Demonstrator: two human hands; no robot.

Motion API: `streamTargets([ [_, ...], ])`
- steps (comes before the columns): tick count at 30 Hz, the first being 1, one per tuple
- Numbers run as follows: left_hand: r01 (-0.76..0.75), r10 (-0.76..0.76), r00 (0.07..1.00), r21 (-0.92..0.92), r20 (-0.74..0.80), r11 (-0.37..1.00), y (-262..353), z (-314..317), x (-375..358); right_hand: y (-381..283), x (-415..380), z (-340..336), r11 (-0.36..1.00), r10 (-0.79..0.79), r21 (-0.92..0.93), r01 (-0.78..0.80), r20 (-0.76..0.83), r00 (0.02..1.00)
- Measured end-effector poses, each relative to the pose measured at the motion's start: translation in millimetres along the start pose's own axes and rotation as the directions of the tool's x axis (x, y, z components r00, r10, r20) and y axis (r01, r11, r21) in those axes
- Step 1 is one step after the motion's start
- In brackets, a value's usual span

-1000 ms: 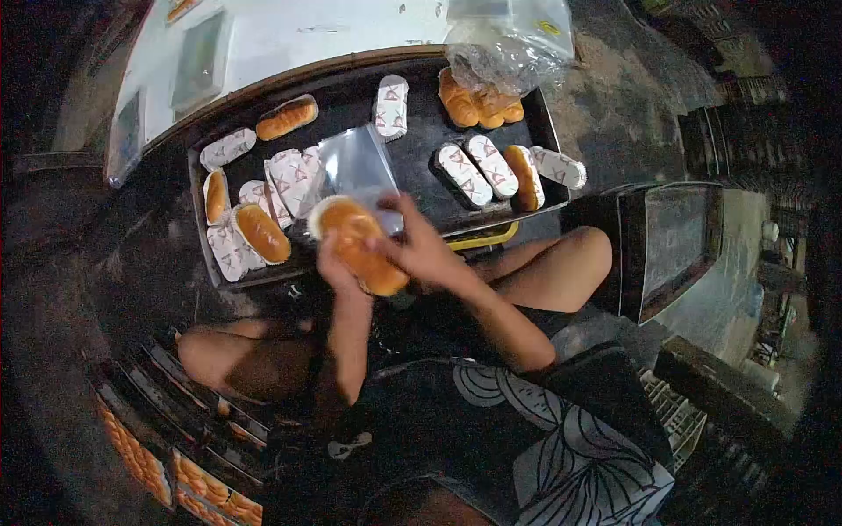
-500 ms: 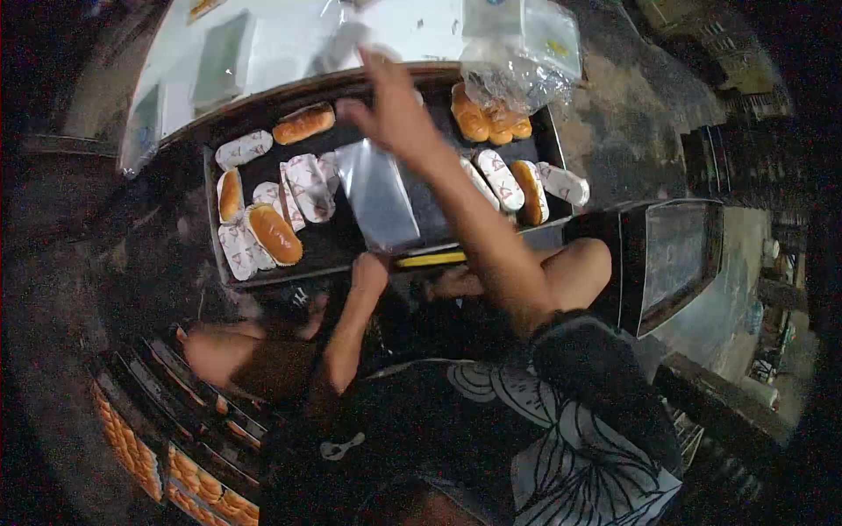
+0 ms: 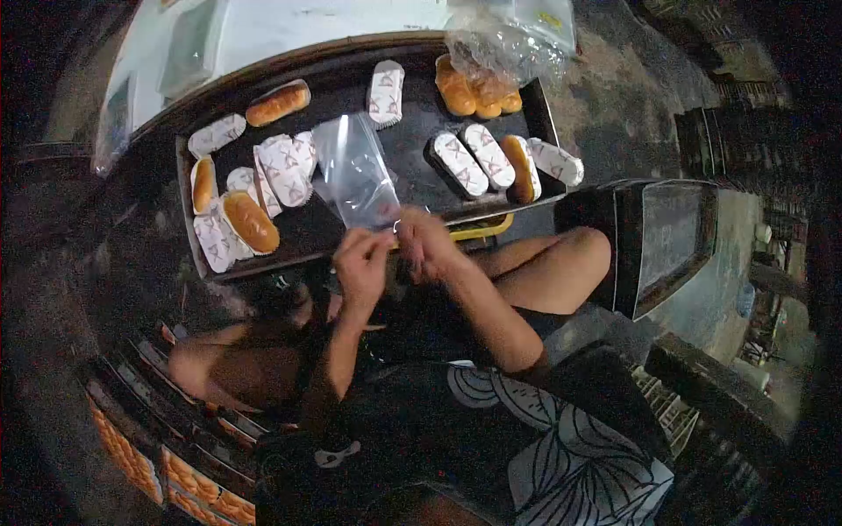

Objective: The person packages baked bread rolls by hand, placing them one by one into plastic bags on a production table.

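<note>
A clear plastic bag [image 3: 355, 167] lies flat over the dark baking tray [image 3: 342, 96], its near end at my hands. My left hand [image 3: 361, 267] is closed in a pinch at that near edge. Close beside it, my right hand [image 3: 425, 244] is also closed at the bag's edge, slightly blurred. Left of the bag sit several buns in printed white paper, among them a glossy brown bun [image 3: 250, 222]. A paper-wrapped bun [image 3: 386, 92] lies beyond the bag, and more wrapped buns [image 3: 460, 162] rest to its right.
A cluster of joined golden rolls [image 3: 474, 92] sits at the tray's far right under crumpled clear plastic [image 3: 504, 53]. Behind is a white surface [image 3: 263, 35] with stacked bags. A yellow handle-like bar [image 3: 482, 230] shows by the near tray edge. Racked bread trays [image 3: 197, 473] stand lower left.
My right hand has come back from above the far side of the tray to the bag's near edge, beside my left. A wrapped bun beyond the bag is now uncovered.
</note>
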State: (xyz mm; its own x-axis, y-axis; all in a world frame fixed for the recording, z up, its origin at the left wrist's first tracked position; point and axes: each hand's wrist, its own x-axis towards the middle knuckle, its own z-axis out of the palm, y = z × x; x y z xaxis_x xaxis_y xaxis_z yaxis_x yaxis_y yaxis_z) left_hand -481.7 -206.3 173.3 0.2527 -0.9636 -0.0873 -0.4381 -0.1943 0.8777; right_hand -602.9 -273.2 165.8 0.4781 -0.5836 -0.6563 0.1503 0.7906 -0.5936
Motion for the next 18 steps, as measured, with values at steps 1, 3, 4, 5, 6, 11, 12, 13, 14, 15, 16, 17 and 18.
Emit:
streamTargets([
  [1,0.012,-0.012,1.000,-0.001,0.004,1.000,-2.9,4.8,-2.7,-2.3,5.9,3.4,0.983,-0.085,0.158,0.092,-0.050,0.995],
  [3,-0.045,0.019,0.991,-0.192,-0.136,0.980,-8.4,16.8,1.0,2.6,3.4,18.4,0.966,-0.191,0.164,0.201,-0.079,0.979],
  [4,0.054,-0.233,0.947,-0.608,-0.221,0.792,2.4,23.0,9.8,5.6,-2.5,34.1,0.812,-0.217,0.548,0.202,-0.038,0.975],
  [5,0.050,-0.229,0.948,-0.610,-0.220,0.791,0.3,18.0,15.4,9.3,-8.6,43.3,0.526,-0.260,0.837,0.151,-0.012,0.966],
  [6,0.238,-0.365,0.927,-0.879,0.080,0.412,-5.6,6.7,20.4,20.9,-9.8,40.7,0.497,-0.151,0.864,-0.078,0.174,0.973],
  [11,0.236,-0.584,0.800,-0.967,0.138,0.095,-50.5,-17.9,36.4,19.7,52.9,-53.6,0.076,-0.859,-0.979,0.187,0.031,0.511],
  [12,0.136,-0.528,0.845,-0.989,0.088,0.053,-46.6,-23.2,35.9,-0.6,55.8,-65.5,-0.055,-0.848,-0.966,-0.254,-0.089,0.522],
  [13,0.132,-0.525,0.847,-0.990,0.085,0.053,-37.0,-28.9,37.7,-10.9,62.4,-92.1,-0.148,-0.792,-0.957,-0.251,-0.037,0.609],
  [14,0.105,-0.574,0.816,-0.994,0.075,0.020,-26.5,-36.6,41.3,-1.5,103.1,-144.9,-0.177,-0.796,-0.960,-0.218,0.009,0.606],
  [15,0.079,-0.626,0.777,-0.997,0.065,-0.006,-22.7,-43.9,43.1,-7.4,106.8,-154.4,-0.156,-0.715,-0.967,-0.203,-0.031,0.698],
  [16,0.005,-0.498,0.867,-0.999,0.027,-0.046,-45.2,-49.1,41.9,-23.0,85.2,-133.4,0.064,-0.585,-0.993,-0.102,-0.121,0.802],
  [17,-0.003,-0.508,0.861,-0.999,0.017,-0.039,-41.8,-55.3,41.3,-38.4,51.7,-107.7,0.293,-0.420,-0.955,-0.039,-0.165,0.892],
  [18,-0.050,-0.552,0.834,-0.998,-0.017,-0.046,-37.2,-60.3,44.8,-29.7,40.1,-96.1,0.312,-0.493,-0.929,0.197,0.019,0.870],
])
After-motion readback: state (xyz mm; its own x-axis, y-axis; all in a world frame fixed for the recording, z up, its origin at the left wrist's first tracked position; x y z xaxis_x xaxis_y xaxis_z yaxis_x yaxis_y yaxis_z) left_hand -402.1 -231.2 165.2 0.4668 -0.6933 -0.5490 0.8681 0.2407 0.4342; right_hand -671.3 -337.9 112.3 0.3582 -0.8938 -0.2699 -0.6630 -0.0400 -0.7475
